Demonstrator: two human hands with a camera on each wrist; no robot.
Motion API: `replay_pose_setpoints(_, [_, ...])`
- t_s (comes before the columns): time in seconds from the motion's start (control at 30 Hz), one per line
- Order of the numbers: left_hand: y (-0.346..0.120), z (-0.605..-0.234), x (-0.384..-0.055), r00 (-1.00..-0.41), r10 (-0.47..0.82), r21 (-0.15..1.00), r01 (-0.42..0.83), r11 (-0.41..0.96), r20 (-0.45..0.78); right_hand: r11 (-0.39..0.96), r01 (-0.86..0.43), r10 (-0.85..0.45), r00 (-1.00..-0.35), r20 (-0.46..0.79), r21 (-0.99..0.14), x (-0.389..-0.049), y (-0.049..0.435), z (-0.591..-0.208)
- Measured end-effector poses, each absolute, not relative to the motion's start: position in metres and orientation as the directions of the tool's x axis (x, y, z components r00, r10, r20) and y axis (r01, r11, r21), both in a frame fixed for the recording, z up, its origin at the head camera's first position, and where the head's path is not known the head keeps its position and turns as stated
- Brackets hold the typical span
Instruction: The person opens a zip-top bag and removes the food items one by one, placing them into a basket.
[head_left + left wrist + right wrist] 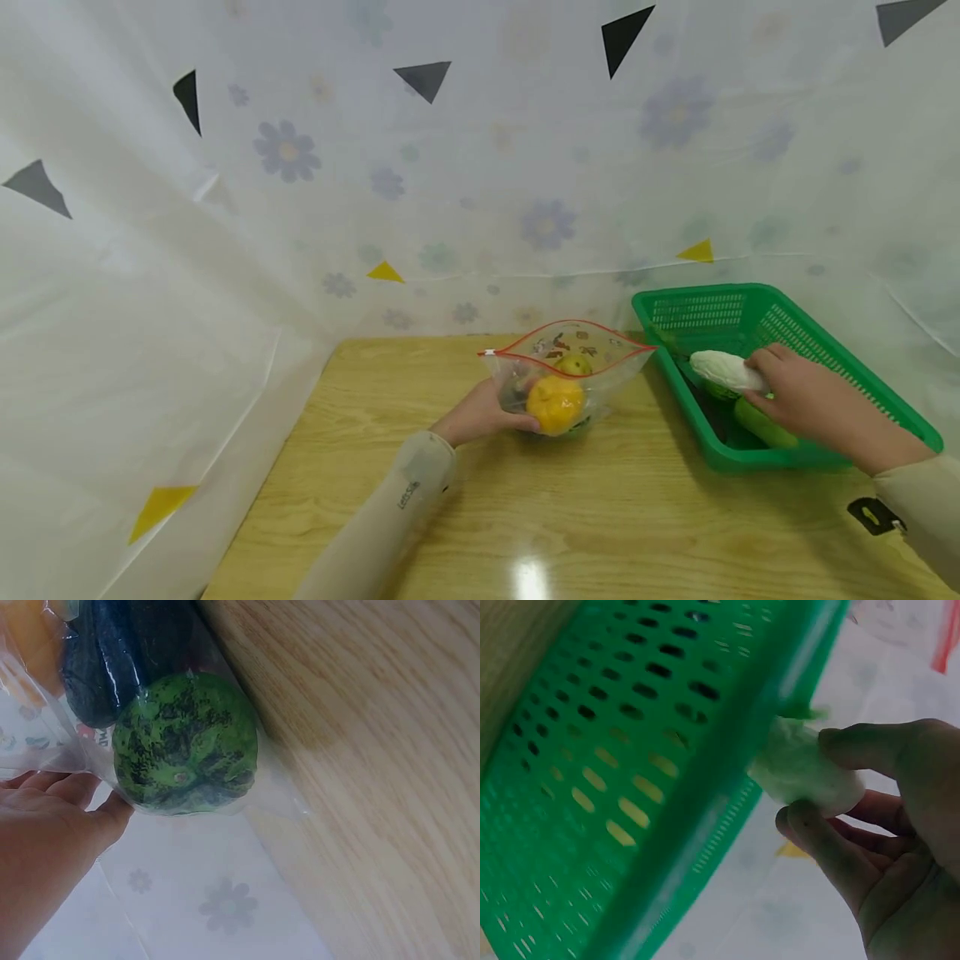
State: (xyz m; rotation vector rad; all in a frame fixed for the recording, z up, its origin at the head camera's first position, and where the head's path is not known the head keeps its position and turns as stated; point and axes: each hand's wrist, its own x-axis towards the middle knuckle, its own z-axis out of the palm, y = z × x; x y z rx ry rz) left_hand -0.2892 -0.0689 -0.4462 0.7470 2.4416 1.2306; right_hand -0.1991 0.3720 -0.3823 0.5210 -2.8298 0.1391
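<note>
Fingers (73, 789) on bag (613, 385); blurry sleeve lettering (408, 495)

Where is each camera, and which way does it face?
Head: on the head, looking forward and down at the clear bag and green basket; left hand and right hand show.
Left wrist: worn there, facing the bagged mottled green squash and left hand.
Right wrist: worn there, facing the basket, white vegetable and right hand.
Head and right wrist share the basket and white vegetable.
</note>
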Motion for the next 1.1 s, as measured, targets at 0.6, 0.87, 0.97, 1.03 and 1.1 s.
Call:
replay_pose_setpoints(0.6, [-0.070, -0.446, -0.287, -0.829, 0.557, 0.799, 0.302, 0.520, -0.049, 0.909, -0.417, -0.415, -0.907, 0.079, -0.012, -0.198, 0.370, -0.411])
replay_pose_setpoints(0.87, [-0.071, -0.447, -0.288, -0.828, 0.559, 0.806, 0.299, 0.510, -0.047, 0.911, -0.412, -0.411, -0.910, 0.058, -0.017, -0.199, 0.370, -0.412])
replay_pose_setpoints(0.97, [-0.071, -0.448, -0.288, -0.827, 0.561, 0.807, 0.301, 0.508, -0.045, 0.920, -0.393, -0.392, -0.920, 0.025, -0.019, -0.198, 0.371, -0.409])
replay_pose_setpoints(1.03, [-0.071, -0.448, -0.288, -0.827, 0.561, 0.807, 0.300, 0.509, -0.046, 0.929, -0.369, -0.369, -0.929, 0.006, -0.019, -0.198, 0.371, -0.404])
replay_pose_setpoints(1.1, [-0.070, -0.448, -0.288, -0.828, 0.559, 0.808, 0.296, 0.510, -0.050, 0.937, -0.350, -0.350, -0.937, 0.005, -0.013, -0.197, 0.369, -0.397])
